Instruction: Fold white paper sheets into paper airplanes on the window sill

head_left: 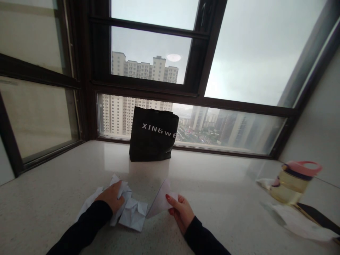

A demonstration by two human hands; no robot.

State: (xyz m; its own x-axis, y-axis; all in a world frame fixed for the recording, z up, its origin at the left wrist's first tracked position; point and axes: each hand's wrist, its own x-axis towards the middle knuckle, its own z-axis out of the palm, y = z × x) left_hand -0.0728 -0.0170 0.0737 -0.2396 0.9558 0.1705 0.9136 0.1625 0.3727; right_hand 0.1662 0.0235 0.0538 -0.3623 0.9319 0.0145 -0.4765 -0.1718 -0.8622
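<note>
My right hand (181, 211) pinches a folded pale pinkish sheet of paper (161, 200) between thumb and fingers, its pointed corner tilted up off the counter. On the left, my left hand (113, 196) is closed over a heap of crumpled white paper (123, 191); its fingertips are partly hidden among the folds. A creased, squarish piece of white paper (133, 214) lies at the right side of this heap, close to the tip of the folded sheet.
A black bag (152, 141) with white lettering stands on the pale speckled counter (217, 184) against the window. To the right are a yellowish bottle (290, 186) with a pink lid, a white plastic wrapper (299, 219) and a dark flat object (320, 216).
</note>
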